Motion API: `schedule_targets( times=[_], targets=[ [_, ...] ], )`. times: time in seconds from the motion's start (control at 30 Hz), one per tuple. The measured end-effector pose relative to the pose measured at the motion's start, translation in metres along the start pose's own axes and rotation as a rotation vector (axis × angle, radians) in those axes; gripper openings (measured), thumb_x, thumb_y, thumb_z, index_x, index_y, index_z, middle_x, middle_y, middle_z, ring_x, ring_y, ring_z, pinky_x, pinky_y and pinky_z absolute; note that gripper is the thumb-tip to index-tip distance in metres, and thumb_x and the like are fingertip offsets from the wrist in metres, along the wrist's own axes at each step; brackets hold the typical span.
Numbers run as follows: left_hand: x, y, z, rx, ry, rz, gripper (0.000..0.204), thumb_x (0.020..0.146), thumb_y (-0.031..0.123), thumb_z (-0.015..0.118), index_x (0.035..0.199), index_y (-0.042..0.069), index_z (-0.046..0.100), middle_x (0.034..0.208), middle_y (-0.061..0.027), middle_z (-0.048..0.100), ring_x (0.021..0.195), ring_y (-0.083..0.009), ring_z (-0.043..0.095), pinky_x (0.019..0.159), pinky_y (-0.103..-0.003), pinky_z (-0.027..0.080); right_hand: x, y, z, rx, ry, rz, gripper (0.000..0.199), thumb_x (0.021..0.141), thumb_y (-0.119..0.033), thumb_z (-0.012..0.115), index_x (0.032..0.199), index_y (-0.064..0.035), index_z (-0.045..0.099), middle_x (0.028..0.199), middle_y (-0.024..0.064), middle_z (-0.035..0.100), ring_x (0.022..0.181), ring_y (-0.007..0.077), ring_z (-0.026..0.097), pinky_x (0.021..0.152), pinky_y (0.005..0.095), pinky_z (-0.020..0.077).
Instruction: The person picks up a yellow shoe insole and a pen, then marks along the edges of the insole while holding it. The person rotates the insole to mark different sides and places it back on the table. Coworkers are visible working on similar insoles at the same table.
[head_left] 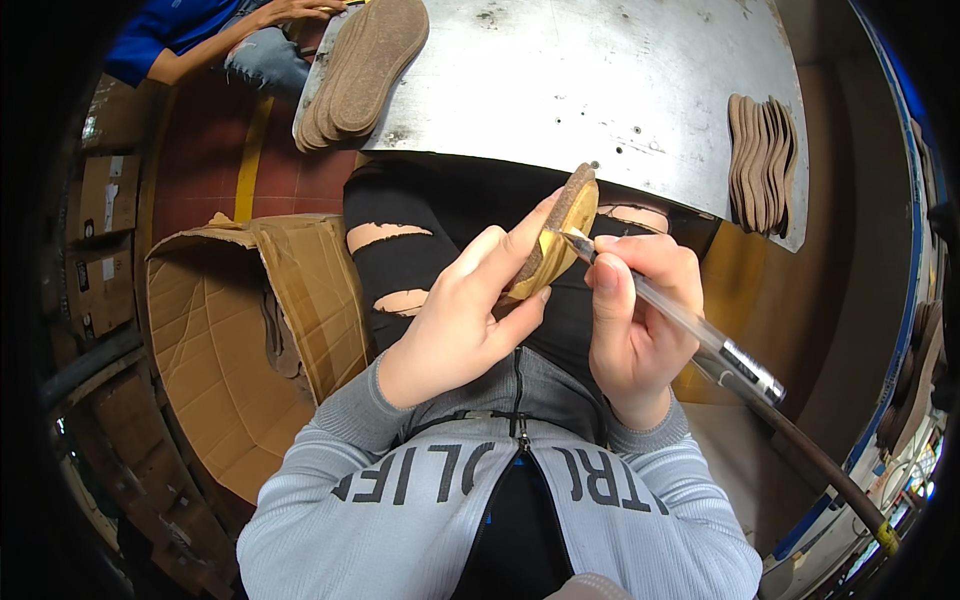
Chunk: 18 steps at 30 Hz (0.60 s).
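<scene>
Over my lap, my left hand (475,300) grips a brown insole (567,225) with a yellowish underside, held on edge and tilted. My right hand (648,315) pinches a clear-barrelled pen (700,335), whose tip touches or almost touches the insole's side. A stack of brown insoles (385,65) lies at the left end of the metal table (520,80). Another row of insoles (762,165) leans together at the table's right end.
A cardboard box (215,350) on my left lies open, with a few dark insoles (280,335) inside. Another person's arm (215,50) in a blue sleeve reaches toward the table's far left. A metal bar (820,465) runs along my right. Cartons (105,220) stand at the far left.
</scene>
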<state>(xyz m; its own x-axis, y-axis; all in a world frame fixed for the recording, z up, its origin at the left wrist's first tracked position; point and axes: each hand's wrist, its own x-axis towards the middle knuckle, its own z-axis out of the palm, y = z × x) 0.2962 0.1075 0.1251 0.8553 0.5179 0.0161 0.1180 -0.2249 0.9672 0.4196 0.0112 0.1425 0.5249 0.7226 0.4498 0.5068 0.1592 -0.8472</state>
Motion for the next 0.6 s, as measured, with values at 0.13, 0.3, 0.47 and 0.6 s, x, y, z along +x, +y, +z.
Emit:
schedule_targets(
  times=[0.13,0.3,0.47,0.6],
  targets=[
    [0.005,-0.005,0.000,-0.140,-0.062,-0.063,0.067,0.082,0.000,0.057,0.142,0.005,0.026,0.116,-0.0125,0.048,0.103,-0.0177,0.048,0.088,-0.028,0.041,0.000,0.006,0.006,0.215,0.109,0.155,0.010,0.086,-0.001,0.059,0.094,0.0044,0.058,0.082,0.0110,0.060,0.067,0.0126,0.055,0.060,0.0219,0.0435],
    [0.013,-0.012,0.001,-0.269,-0.084,-0.143,0.070,0.080,0.001,0.057,0.142,0.008,0.026,0.107,-0.0156,0.056,0.097,-0.0206,0.058,0.083,-0.031,0.045,-0.007,0.013,0.011,0.033,0.079,0.046,0.011,0.076,0.003,0.069,0.083,0.0026,0.061,0.075,0.0110,0.062,0.064,0.0162,0.060,0.067,0.0274,0.0521],
    [0.015,-0.015,0.000,-0.176,-0.064,-0.111,0.080,0.072,-0.002,0.060,0.142,0.011,0.025,0.099,-0.0219,0.061,0.084,-0.0320,0.064,0.073,-0.035,0.049,-0.020,0.009,0.016,-0.108,-0.082,-0.072,0.019,0.070,0.006,0.072,0.075,0.0013,0.055,0.065,0.0101,0.059,0.057,0.0189,0.058,0.078,0.0404,0.0560],
    [0.016,-0.016,0.004,-0.166,-0.014,-0.063,0.087,0.069,-0.004,0.061,0.144,0.015,0.022,0.083,-0.0223,0.060,0.075,-0.0354,0.063,0.068,-0.038,0.050,-0.022,0.006,0.019,-0.152,-0.118,-0.074,0.018,0.071,0.006,0.071,0.076,0.0014,0.054,0.068,0.0100,0.059,0.059,0.0185,0.057,0.077,0.0407,0.0565]
  ],
)
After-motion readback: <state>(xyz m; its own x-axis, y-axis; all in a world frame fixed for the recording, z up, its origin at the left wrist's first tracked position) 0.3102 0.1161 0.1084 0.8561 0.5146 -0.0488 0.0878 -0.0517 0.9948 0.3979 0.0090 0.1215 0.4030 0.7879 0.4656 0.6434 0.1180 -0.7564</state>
